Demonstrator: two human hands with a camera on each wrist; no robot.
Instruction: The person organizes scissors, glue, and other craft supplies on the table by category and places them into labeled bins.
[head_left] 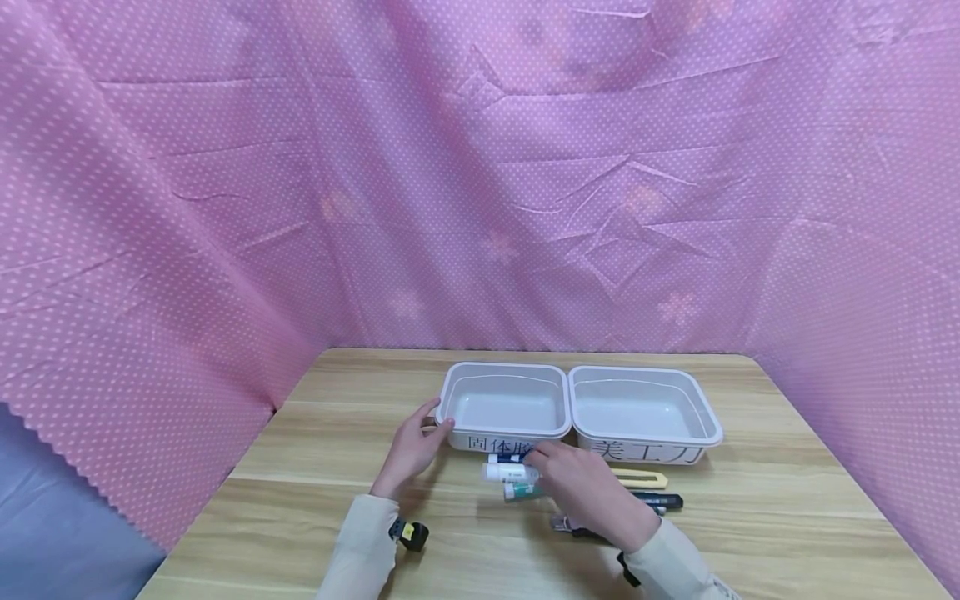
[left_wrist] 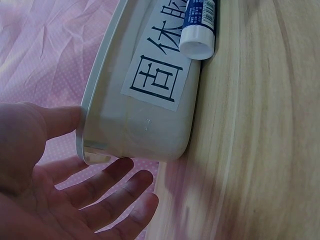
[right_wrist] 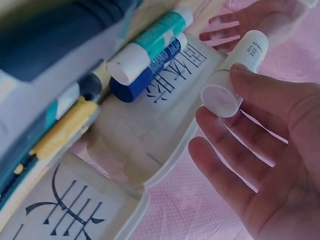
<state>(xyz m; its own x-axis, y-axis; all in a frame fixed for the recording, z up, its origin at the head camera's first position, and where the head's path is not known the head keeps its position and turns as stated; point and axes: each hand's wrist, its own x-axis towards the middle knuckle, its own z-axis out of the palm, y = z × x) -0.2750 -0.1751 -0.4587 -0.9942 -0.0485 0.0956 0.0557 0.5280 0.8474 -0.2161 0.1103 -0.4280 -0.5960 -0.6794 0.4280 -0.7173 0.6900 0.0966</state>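
Note:
My right hand (head_left: 588,492) pinches a white glue stick (right_wrist: 235,75) between thumb and fingers, its rounded cap end pointing away. In the head view the glue stick is just in front of the left white plastic bin (head_left: 502,365). A blue glue stick (right_wrist: 145,77) and a green glue stick (right_wrist: 150,42) lie by that bin's labelled front. My left hand (head_left: 412,450) rests at the bin's front left corner, thumb at the rim and the other fingers loosely spread along the side, as the left wrist view (left_wrist: 65,175) shows.
A second white bin (head_left: 645,372) with its own label stands against the first on the right. In front of it lie a yellow utility knife (head_left: 645,479), a dark utility knife (head_left: 663,501) and a knife with a clear end (head_left: 561,523). Pink dotted cloth (head_left: 480,183) surrounds the wooden table (head_left: 285,500).

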